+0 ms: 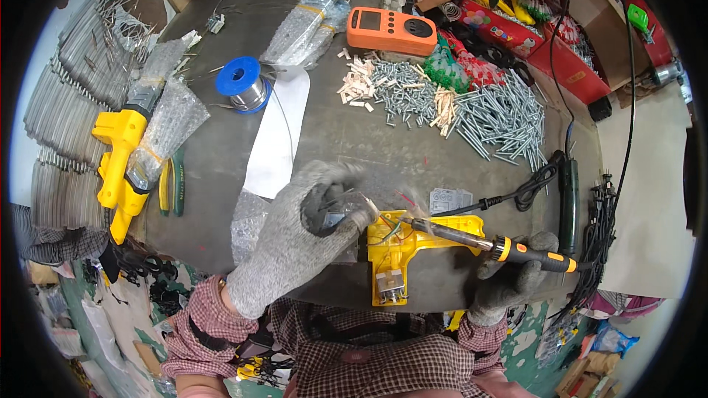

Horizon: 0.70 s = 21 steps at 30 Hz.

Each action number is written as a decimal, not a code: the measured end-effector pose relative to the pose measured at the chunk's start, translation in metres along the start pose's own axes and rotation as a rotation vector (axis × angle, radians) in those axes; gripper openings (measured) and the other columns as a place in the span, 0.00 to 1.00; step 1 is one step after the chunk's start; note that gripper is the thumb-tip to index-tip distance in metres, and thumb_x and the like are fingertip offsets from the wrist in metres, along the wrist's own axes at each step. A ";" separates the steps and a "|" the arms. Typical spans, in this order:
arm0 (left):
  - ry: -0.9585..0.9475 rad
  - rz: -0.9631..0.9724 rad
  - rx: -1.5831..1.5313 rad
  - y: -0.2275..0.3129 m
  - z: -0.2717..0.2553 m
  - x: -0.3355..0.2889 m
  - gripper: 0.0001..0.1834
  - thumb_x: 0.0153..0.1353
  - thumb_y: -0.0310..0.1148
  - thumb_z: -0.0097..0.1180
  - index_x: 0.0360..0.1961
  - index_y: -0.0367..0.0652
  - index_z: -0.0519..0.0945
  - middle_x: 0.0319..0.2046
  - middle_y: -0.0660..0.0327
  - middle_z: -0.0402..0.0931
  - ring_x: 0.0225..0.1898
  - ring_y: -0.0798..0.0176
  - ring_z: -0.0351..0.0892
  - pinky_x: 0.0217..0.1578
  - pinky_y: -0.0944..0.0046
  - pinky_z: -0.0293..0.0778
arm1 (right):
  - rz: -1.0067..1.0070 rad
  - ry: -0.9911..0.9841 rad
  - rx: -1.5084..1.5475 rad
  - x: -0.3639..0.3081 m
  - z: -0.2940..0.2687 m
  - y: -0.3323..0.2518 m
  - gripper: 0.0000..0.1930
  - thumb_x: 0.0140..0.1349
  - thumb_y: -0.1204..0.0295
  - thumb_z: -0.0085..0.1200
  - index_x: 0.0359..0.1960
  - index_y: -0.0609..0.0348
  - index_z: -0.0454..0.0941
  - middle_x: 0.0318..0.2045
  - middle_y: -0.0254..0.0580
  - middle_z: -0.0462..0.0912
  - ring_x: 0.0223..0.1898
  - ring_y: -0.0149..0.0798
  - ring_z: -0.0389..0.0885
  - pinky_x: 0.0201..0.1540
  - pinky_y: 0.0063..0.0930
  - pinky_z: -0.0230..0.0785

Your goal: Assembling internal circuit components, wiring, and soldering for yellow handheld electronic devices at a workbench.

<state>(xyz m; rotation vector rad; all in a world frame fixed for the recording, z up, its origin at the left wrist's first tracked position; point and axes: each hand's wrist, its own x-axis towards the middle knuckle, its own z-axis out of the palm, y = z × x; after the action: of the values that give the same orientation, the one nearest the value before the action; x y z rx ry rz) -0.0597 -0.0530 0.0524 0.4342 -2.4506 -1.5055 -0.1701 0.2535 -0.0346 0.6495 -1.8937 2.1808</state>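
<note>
My right hand (514, 277), in a grey glove, grips the black and orange handle of a soldering iron (535, 254). Its metal shaft points left, the tip close to thin coloured wires (391, 228) on an open yellow tool housing (413, 247). A metal component (391, 285) sits in the lower part of that housing. At the housing's upper left, my gloved left hand (324, 199) is closed, thumb and fingers pinching a thin wire (371, 205). Motion blurs its fingertips, and a little haze hangs around the iron's tip.
Beyond lie a blue solder spool (240, 77), white paper strip (276, 133), orange meter (391, 31) and screw piles (501, 114). At left are a yellow tool (122, 155) and cutters (173, 184). Black cables (535, 188) and a dark green-handled tool (568, 206) lie right.
</note>
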 end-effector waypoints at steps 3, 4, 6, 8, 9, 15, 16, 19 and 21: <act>-0.102 -0.247 -0.505 -0.006 0.003 -0.001 0.23 0.57 0.23 0.69 0.53 0.36 0.76 0.46 0.58 0.76 0.47 0.68 0.77 0.46 0.71 0.75 | -0.043 0.095 -0.022 0.006 0.023 -0.008 0.19 0.71 0.61 0.52 0.52 0.67 0.72 0.46 0.43 0.71 0.44 0.35 0.75 0.46 0.28 0.72; -0.100 -0.246 -0.499 -0.012 0.002 -0.003 0.23 0.57 0.23 0.69 0.53 0.36 0.76 0.46 0.58 0.76 0.47 0.68 0.77 0.46 0.71 0.75 | -0.028 0.119 0.010 0.009 0.029 -0.014 0.20 0.71 0.59 0.51 0.48 0.69 0.72 0.44 0.43 0.70 0.43 0.34 0.75 0.45 0.27 0.72; -0.075 0.066 -0.240 -0.020 0.001 -0.006 0.22 0.59 0.20 0.66 0.54 0.37 0.74 0.48 0.58 0.74 0.44 0.71 0.76 0.47 0.73 0.74 | -0.003 0.126 0.034 0.014 0.039 -0.026 0.21 0.71 0.58 0.52 0.49 0.68 0.72 0.44 0.42 0.70 0.42 0.35 0.75 0.45 0.28 0.71; -0.009 0.051 -0.161 -0.003 -0.005 -0.012 0.18 0.61 0.19 0.62 0.52 0.36 0.75 0.44 0.59 0.73 0.40 0.71 0.74 0.42 0.73 0.72 | 0.027 0.126 0.064 0.013 0.041 -0.030 0.21 0.70 0.58 0.52 0.49 0.68 0.72 0.43 0.42 0.70 0.41 0.35 0.75 0.45 0.28 0.71; 0.066 0.034 -0.084 0.005 -0.006 -0.015 0.15 0.63 0.18 0.58 0.51 0.36 0.75 0.40 0.60 0.73 0.36 0.71 0.72 0.37 0.73 0.71 | 0.006 0.111 -0.082 0.013 0.039 -0.031 0.22 0.70 0.56 0.52 0.48 0.67 0.72 0.41 0.41 0.71 0.41 0.35 0.75 0.46 0.29 0.71; 0.138 0.387 -0.087 -0.018 0.000 -0.016 0.15 0.64 0.15 0.54 0.51 0.37 0.73 0.41 0.58 0.70 0.36 0.67 0.71 0.38 0.68 0.71 | -0.269 0.149 -0.596 0.007 0.067 -0.034 0.27 0.65 0.49 0.60 0.43 0.62 0.66 0.34 0.38 0.69 0.32 0.32 0.77 0.36 0.25 0.73; 0.135 0.347 -0.087 -0.014 0.000 -0.016 0.14 0.63 0.15 0.54 0.49 0.37 0.74 0.39 0.58 0.71 0.34 0.68 0.71 0.34 0.69 0.70 | -0.142 0.141 -0.393 0.005 0.073 -0.036 0.27 0.65 0.49 0.60 0.43 0.62 0.66 0.34 0.38 0.69 0.33 0.32 0.77 0.38 0.25 0.72; 0.199 0.347 -0.034 -0.015 0.004 -0.013 0.11 0.62 0.13 0.55 0.44 0.38 0.77 0.35 0.61 0.72 0.25 0.72 0.68 0.24 0.71 0.65 | 0.052 0.064 -0.189 0.001 0.076 -0.040 0.28 0.65 0.46 0.57 0.43 0.62 0.67 0.35 0.38 0.67 0.39 0.33 0.75 0.44 0.27 0.70; 0.205 0.291 -0.183 -0.022 0.008 -0.015 0.12 0.61 0.13 0.55 0.43 0.37 0.78 0.33 0.61 0.71 0.22 0.71 0.67 0.22 0.69 0.64 | -0.023 0.131 -0.196 0.004 0.087 -0.043 0.29 0.65 0.44 0.56 0.44 0.62 0.67 0.37 0.39 0.66 0.40 0.34 0.75 0.44 0.29 0.69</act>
<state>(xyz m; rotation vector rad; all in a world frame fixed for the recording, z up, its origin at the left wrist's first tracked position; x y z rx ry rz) -0.0459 -0.0504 0.0286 0.1771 -2.0922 -1.4636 -0.1385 0.1760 0.0138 0.4779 -1.9868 1.9391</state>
